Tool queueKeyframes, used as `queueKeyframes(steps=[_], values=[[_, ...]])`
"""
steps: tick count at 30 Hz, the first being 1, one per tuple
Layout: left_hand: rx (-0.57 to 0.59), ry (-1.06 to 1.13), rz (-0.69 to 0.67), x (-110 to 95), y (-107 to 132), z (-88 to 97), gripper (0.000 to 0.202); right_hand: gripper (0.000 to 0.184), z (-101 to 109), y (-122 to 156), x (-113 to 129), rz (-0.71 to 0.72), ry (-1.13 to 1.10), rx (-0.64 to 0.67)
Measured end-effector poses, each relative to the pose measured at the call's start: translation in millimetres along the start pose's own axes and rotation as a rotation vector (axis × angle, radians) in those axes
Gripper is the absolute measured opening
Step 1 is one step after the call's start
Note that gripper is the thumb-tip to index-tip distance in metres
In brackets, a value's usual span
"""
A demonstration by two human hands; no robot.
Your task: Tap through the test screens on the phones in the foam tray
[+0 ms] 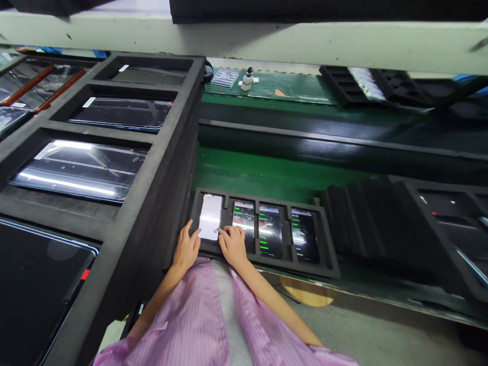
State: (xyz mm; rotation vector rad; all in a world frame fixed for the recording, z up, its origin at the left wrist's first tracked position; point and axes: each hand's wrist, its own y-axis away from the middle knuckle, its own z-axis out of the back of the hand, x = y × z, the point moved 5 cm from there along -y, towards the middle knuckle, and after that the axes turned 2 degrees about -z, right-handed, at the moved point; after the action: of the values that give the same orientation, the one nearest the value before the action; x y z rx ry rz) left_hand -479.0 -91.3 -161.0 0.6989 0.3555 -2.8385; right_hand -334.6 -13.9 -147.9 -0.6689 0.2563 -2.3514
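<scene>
A smartphone with a lit white screen (210, 216) lies in the leftmost slot of a black foam tray (327, 244). My left hand (186, 247) rests at its lower left edge, fingers apart, thumb near the screen. On the other side my right hand (233, 245) has its index finger at the screen's lower right, by a small blue icon, its other fingers loosely bent. Neither hand grips anything. Three more smartphones, one of them (270, 231) in the middle, sit to the right in the same tray, showing dark screens with green text lines.
At left rises a tall stack of black foam trays (160, 168), its top one holding several dark-screened phones (122, 113). More foam trays (366, 218) are piled at right. Behind the green bench (244, 165) run a dark conveyor belt (305, 119) and a small bottle (247, 81). A beam (267, 46) crosses above.
</scene>
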Motion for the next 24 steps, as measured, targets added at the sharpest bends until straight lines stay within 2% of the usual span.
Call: queueKeyframes(steps=[8, 14, 24], values=[[0.010, -0.039, -0.010, -0.3, -0.4, -0.2, 0.035, 0.033, 0.7, 0.0, 1.3, 0.018, -0.025, -0.018], [0.003, -0.045, -0.003, 0.2, -0.2, -0.9, 0.035, 0.029, -0.9, -0.5, 2.2, 0.029, -0.012, 0.023], [-0.012, -0.034, 0.006, 1.4, -0.2, -1.6, 0.034, 0.031, -1.2, 1.7, 0.0, 0.024, -0.001, -0.027]])
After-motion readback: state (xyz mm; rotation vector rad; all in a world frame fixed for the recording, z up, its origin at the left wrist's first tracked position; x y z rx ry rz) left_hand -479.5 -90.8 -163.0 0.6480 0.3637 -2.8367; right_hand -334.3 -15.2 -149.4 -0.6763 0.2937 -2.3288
